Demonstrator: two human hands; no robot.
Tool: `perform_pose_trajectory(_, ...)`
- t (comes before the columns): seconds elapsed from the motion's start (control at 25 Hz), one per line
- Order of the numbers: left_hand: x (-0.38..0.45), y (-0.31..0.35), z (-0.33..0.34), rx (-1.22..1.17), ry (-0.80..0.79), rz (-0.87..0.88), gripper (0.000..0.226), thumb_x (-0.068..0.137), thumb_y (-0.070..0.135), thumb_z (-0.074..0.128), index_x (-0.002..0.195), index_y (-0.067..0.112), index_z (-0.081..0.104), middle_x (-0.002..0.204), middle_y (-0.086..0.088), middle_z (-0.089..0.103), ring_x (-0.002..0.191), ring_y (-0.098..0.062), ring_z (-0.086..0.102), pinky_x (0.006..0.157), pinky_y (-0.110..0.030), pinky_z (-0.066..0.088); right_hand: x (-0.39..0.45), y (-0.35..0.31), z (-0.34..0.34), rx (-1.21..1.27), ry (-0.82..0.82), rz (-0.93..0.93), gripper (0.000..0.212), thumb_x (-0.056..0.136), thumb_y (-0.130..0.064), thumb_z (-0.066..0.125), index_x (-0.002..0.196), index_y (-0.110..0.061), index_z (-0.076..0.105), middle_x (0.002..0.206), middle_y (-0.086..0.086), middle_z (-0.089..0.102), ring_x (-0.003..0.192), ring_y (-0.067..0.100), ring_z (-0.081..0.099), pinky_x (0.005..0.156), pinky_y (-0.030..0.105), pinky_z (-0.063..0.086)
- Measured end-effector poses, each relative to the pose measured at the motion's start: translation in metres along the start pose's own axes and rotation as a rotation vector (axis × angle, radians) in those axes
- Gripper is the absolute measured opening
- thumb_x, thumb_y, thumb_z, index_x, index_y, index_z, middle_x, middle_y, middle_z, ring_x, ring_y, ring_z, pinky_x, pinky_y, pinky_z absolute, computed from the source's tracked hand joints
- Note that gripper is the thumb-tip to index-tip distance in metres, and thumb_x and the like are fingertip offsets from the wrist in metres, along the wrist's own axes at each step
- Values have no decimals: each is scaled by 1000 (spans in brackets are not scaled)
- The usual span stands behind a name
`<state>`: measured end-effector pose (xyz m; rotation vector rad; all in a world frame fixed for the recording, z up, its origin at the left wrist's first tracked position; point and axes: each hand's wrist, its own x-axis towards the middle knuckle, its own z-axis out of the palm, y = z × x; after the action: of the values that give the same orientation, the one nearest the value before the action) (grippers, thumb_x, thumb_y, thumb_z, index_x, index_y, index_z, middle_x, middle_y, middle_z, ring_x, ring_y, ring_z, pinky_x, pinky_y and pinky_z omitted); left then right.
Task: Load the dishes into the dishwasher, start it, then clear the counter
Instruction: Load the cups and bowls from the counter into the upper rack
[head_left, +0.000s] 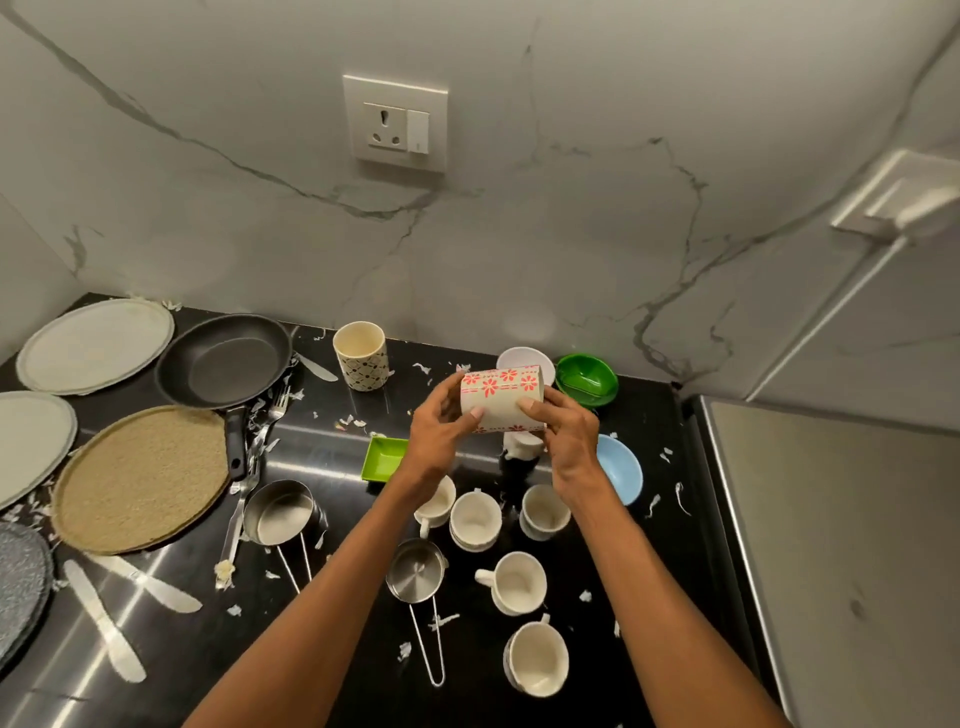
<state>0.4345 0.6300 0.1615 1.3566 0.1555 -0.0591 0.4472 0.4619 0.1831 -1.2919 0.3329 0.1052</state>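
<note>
both hands — left hand (441, 431), right hand (563, 434) — grip a red-flowered tumbler (501, 397) sideways above the counter (649, 426) — likely light, rigid, best held round its sides.

Left hand (441, 431) and right hand (569, 441) raised together, fingers curled, forearms extended

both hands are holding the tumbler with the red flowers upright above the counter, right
Not quite. In the head view the left hand and right hand do hold the red-flowered tumbler above the counter, but it lies on its side, not upright.
</note>
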Motion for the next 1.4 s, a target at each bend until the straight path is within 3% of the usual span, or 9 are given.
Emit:
perform_pose_trajectory(0.12, -13, 2, 14, -122, -81, -66, 53, 85, 6, 69, 136, 11, 55, 125, -8, 67, 121, -29, 61, 93, -38, 56, -25, -1, -32, 154, -63, 2, 60, 61, -7, 72, 120, -4, 66, 108, 17, 74, 95, 32, 72, 74, 35, 58)
perform_pose_trajectory(0.24, -34, 5, 35, -110, -207, -125, 56, 77, 15, 76, 130, 13, 59, 119, -8, 70, 112, -28, 67, 89, -46, 58, -53, 1, -67, 287, -131, 0, 54, 67, -2, 63, 121, 0, 63, 106, 19, 71, 95, 32, 69, 77, 35, 59)
perform_pose_trajectory(0.44, -94, 3, 99, 13, -269, -109, 55, 73, 13, 80, 125, 13, 62, 116, -11, 71, 105, -26, 70, 80, -37, 60, -111, 5, -146, 312, -128, -47, 65, 70, -7, 72, 132, 7, 55, 117, 24, 66, 107, 36, 64, 89, 39, 56)
perform_pose_trajectory(0.6, -146, -10, 150, 351, -296, 19, 67, 64, 21, 93, 125, 19, 64, 108, -1, 73, 94, -13, 72, 77, -32, 61, -177, 7, -213, -65, 118, -171, 58, 73, 0, 83, 126, -4, 61, 114, 11, 71, 110, 30, 67, 88, 33, 59)
perform_pose_trajectory(0.76, -217, -34, 217, 595, -452, 141, 78, 53, 27, 98, 124, 23, 65, 109, 10, 70, 98, 2, 66, 77, -14, 55, -254, 14, -288, -592, 271, -341, 79, 65, -21, 94, 135, -18, 55, 127, -4, 60, 114, 6, 59, 90, 17, 51)
perform_pose_trajectory(0.88, -263, -52, 257, 687, -524, 157, 84, 48, 31, 98, 125, 24, 63, 109, 12, 68, 95, 7, 63, 73, -10, 52, -298, 22, -323, -903, 374, -407, 86, 59, -29, 92, 135, -22, 53, 132, -7, 51, 116, 9, 48, 97, 27, 46)
perform_pose_trajectory(1.08, -349, -96, 323, 842, -666, 209, 87, 51, 33, 97, 130, 19, 61, 121, 4, 64, 106, -11, 61, 91, -30, 53, -379, 50, -384, -1067, 468, -289, 101, 53, -21, 90, 143, -20, 44, 134, 0, 50, 121, 20, 46, 98, 39, 45)
perform_pose_trajectory(1.28, -410, -139, 363, 954, -844, 230, 84, 54, 29, 94, 130, 20, 61, 121, 2, 62, 107, -14, 58, 92, -32, 51, -436, 90, -432, -1065, 562, -117, 112, 48, -19, 93, 143, -26, 34, 136, 1, 42, 123, 21, 44, 90, 44, 53)
perform_pose_trajectory(1.4, -438, -170, 374, 1002, -984, 246, 74, 57, 22, 91, 125, 18, 63, 116, 2, 63, 103, -12, 56, 89, -25, 44, -466, 124, -452, -1011, 632, -57, 105, 51, -17, 88, 143, -21, 38, 133, 4, 44, 119, 23, 48, 84, 46, 55)
